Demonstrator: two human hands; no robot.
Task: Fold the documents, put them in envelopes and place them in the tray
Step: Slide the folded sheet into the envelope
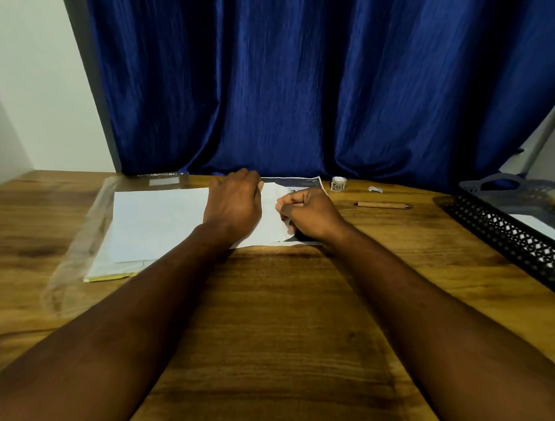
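Folding stage, head view. Both forearms reach across the bare wooden surface (274, 322) to the document (272, 221), which lies flat at its far middle, white back folded over a dark printed face that shows at the far and near right corners. The right hand (308, 213) is clenched on the folded flap's edge, fingers curled tight, apparently to draw the flap across and set the crease. The left hand (234, 205) lies knuckles-up on the sheet, fingers bent down toward its far edge. Whether it pinches or merely presses cannot be told, but it likely anchors the paper against sliding.

Just left, touching the document, a stack of white sheets (156, 222) rests on a clear plastic sleeve (77, 251), within reach for the next fold. To the right lie a pen (384, 204) and a tape roll (338, 183). The black lattice tray (509, 241) sits at the right edge, a white flat item (539, 227) inside. A blue curtain (327, 80) closes the background.
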